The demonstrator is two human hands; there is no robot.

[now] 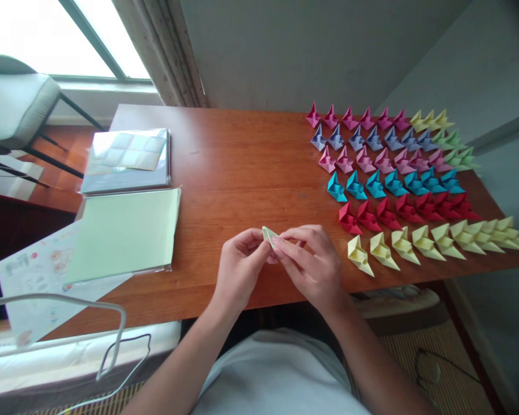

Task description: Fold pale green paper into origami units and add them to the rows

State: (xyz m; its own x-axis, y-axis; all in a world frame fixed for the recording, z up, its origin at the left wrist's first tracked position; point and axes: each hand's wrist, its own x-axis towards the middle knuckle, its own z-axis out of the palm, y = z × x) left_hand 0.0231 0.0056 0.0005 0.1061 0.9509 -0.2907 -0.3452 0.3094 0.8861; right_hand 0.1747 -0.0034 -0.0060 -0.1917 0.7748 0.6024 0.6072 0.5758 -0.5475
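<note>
Between my two hands, just above the front part of the wooden table, is a small folded piece of pale green paper (269, 235). My left hand (243, 262) pinches it from the left with thumb and fingers. From the right, my right hand (310, 262) grips its other side, fingertips pressed on the fold. Much of the paper is covered by the fingers. Nearest to my right hand stands a row of pale yellow origami pieces (381, 252). Left of my hands lies a stack of light green paper (127, 233) in a clear wrapper.
Rows of red (388, 214), blue (375, 185), pink (364, 159), purple (374, 139) and magenta origami pieces (367, 119) fill the table's right side. A wrapped paper pack (127, 176) lies at the back left. A white tube (120, 323) curves at the lower left. A chair (21, 104) stands by the window.
</note>
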